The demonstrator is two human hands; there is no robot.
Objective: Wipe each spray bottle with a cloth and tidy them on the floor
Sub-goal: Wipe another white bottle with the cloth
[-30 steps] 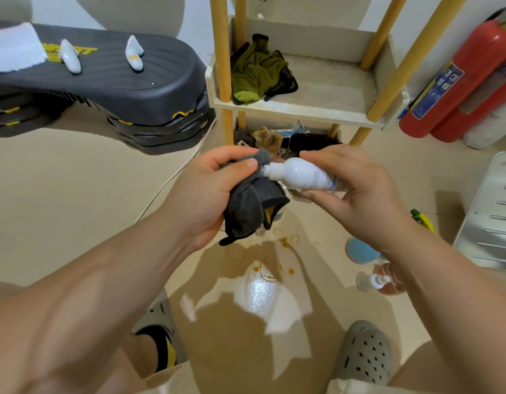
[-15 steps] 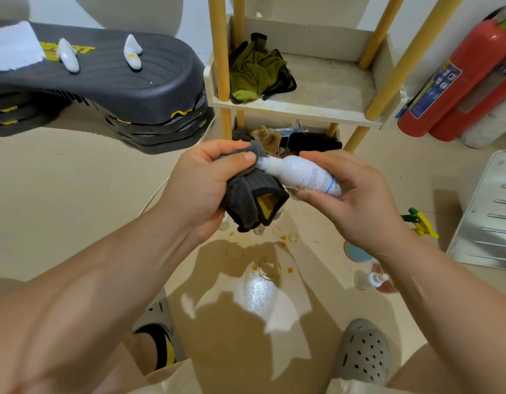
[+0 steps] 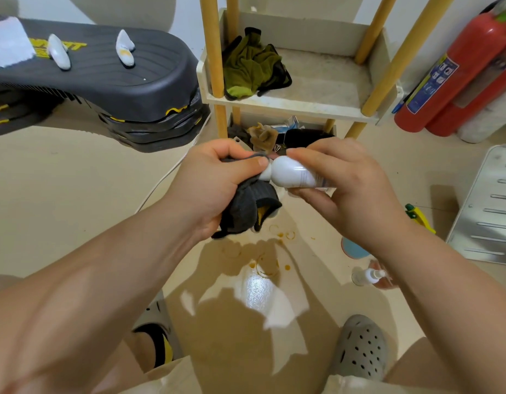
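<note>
Above the stained floor (image 3: 75,194), my right hand (image 3: 351,191) grips the white spray bottle (image 3: 291,174) while my left hand (image 3: 215,183) clutches the dark cloth (image 3: 246,207) against its nozzle end. I judge wiping underway; at least 1 small bottle (image 3: 370,275) waits on the floor, untidied.

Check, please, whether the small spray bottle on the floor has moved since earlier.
No; the small spray bottle sits just as far right of the orange stain rings.

1. White spray bottle (image 3: 291,173): held sideways above the floor, nozzle end pointing left into the cloth.
2. Dark grey cloth (image 3: 247,209): bunched, hanging, touching the nozzle.
3. Small clear spray bottle (image 3: 367,275): upright on the floor, right side.
</note>
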